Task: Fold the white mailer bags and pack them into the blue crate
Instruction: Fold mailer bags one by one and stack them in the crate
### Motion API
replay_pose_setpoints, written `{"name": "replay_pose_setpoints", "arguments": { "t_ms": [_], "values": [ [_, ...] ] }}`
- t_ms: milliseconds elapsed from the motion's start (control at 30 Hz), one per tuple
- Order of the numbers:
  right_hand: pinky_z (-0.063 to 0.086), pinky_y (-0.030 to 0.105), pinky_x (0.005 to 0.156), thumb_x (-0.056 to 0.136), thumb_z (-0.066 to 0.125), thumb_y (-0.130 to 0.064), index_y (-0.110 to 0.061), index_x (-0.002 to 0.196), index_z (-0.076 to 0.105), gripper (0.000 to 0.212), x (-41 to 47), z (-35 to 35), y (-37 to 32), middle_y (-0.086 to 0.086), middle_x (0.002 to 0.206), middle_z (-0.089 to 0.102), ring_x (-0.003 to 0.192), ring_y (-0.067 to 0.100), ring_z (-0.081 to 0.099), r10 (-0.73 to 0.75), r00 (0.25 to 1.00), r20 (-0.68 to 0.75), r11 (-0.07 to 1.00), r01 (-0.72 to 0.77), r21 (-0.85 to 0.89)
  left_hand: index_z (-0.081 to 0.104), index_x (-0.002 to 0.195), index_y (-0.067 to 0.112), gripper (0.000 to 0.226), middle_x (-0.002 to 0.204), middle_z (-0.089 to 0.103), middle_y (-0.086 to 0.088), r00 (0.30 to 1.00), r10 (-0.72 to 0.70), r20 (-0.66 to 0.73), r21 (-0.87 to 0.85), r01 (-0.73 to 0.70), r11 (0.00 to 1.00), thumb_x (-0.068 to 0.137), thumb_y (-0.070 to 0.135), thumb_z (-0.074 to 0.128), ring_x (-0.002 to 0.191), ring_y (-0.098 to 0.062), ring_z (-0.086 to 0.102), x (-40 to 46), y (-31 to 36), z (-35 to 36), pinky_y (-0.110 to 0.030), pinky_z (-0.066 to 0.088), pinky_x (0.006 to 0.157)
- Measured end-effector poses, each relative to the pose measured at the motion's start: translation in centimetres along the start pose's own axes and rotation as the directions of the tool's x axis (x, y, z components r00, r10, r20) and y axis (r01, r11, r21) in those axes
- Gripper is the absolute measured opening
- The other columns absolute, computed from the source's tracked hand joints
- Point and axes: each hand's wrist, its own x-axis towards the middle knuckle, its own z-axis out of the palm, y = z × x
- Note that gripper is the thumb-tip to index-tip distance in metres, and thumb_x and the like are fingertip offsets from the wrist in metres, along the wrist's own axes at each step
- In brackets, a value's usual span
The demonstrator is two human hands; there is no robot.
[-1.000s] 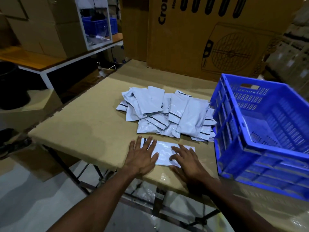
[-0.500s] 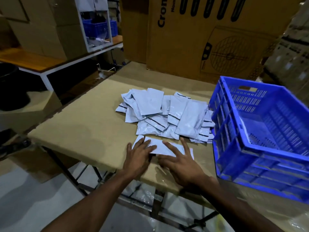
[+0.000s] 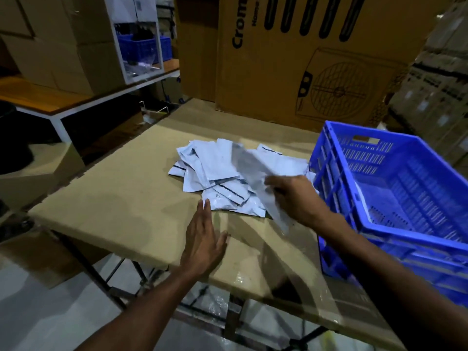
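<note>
Your right hand (image 3: 293,198) has lifted the folded white mailer bag (image 3: 255,178) off the cardboard-topped table (image 3: 121,198) and grips it beside the blue crate (image 3: 336,198), your left hand (image 3: 202,239) now open and flat, so packing comes next while the pile of mailer bags (image 3: 217,173) waits.

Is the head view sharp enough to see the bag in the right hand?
Head view: the lifted bag in the right hand is smeared by motion blur; the pile on the table is sharper; lighting is dim; the crate bows from wide-angle distortion.
</note>
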Motion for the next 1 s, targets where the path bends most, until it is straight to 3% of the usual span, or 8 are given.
{"name": "replay_pose_setpoints", "arguments": {
  "t_ms": [133,300,433,600,800,867,967,1000],
  "values": [
    [0.059,0.034,0.065,0.085,0.052,0.009,-0.007,0.114,0.071,0.038,2.7,-5.1,1.9,0.012,0.098,0.076,0.062,0.022,0.070,0.190,0.959,-0.211,0.969,-0.149,0.197,-0.003,0.160,0.018,0.089,0.168,0.010,-0.011,0.997,0.037,0.065,0.133,-0.046,0.990,0.091,0.055,0.039,0.147,-0.031,0.028,0.3,1.5,1.8,-0.051,0.033,0.114],
    [0.060,0.032,0.065,0.083,0.053,0.007,-0.010,0.114,0.071,0.041,3.7,-10.1,6.2,0.011,0.101,0.075,0.069,0.012,0.067,0.320,0.898,-0.301,0.940,-0.261,0.220,-0.009,0.159,0.019,0.086,0.169,-0.002,-0.010,0.966,0.079,0.245,0.254,-0.142,0.957,0.095,0.059,0.032,0.153,-0.030,0.014,1.1,4.7,4.5,-0.055,0.024,0.117],
    [0.057,0.040,0.088,0.083,0.060,0.002,-0.010,0.113,0.073,0.035,2.7,-13.8,8.7,0.015,0.101,0.075,0.091,0.026,0.072,0.274,0.870,-0.409,0.958,-0.283,0.041,-0.008,0.160,0.020,0.082,0.168,-0.011,-0.009,0.939,0.089,0.331,0.265,-0.184,0.947,0.099,0.057,0.032,0.155,-0.030,0.001,1.6,7.8,6.2,-0.056,0.016,0.120],
    [0.055,0.049,0.084,0.077,0.060,-0.001,-0.011,0.117,0.072,0.043,0.6,-16.3,11.6,0.025,0.099,0.072,0.091,0.042,0.069,0.264,0.857,-0.442,0.910,-0.373,-0.180,-0.001,0.161,0.021,0.077,0.168,-0.010,-0.009,0.925,0.090,0.369,0.255,-0.194,0.947,0.101,0.053,0.035,0.154,-0.033,-0.001,2.2,11.0,7.4,-0.054,0.013,0.121],
    [0.051,0.047,0.081,0.084,0.059,-0.003,-0.014,0.126,0.060,0.044,-3.0,-13.7,15.5,0.031,0.108,0.061,0.099,0.048,0.060,0.555,0.825,-0.102,0.711,-0.534,-0.457,0.020,0.160,0.018,0.076,0.168,0.011,-0.014,0.944,0.092,0.317,0.283,-0.187,0.941,0.095,0.053,0.038,0.150,-0.038,0.018,2.2,10.9,8.3,-0.058,0.025,0.116],
    [0.051,0.047,0.084,0.089,0.055,-0.001,-0.010,0.125,0.058,0.037,-3.7,-11.3,16.9,0.028,0.113,0.058,0.103,0.048,0.060,0.627,0.778,0.038,0.674,-0.517,-0.528,0.023,0.159,0.018,0.075,0.167,0.012,-0.014,0.944,0.094,0.316,0.295,-0.192,0.936,0.094,0.053,0.035,0.150,-0.037,0.019,2.3,10.9,8.2,-0.057,0.027,0.115],
    [0.048,0.039,0.092,0.097,0.050,-0.011,-0.004,0.130,0.056,0.035,-3.6,-8.8,18.1,0.023,0.130,0.057,0.119,0.040,0.055,0.709,0.626,0.324,0.649,-0.399,-0.648,0.032,0.156,0.016,0.073,0.165,0.020,-0.015,0.947,0.098,0.306,0.304,-0.194,0.933,0.093,0.053,0.034,0.148,-0.037,0.025,2.3,11.1,8.1,-0.056,0.031,0.114],
    [0.047,0.036,0.094,0.097,0.050,-0.015,-0.004,0.133,0.056,0.038,-3.5,-8.4,18.5,0.022,0.132,0.057,0.122,0.038,0.054,0.681,0.631,0.372,0.675,-0.345,-0.652,0.034,0.155,0.015,0.072,0.164,0.023,-0.015,0.948,0.102,0.300,0.307,-0.198,0.931,0.094,0.052,0.035,0.148,-0.037,0.026,2.2,11.1,8.0,-0.056,0.033,0.113]
  ]
}}
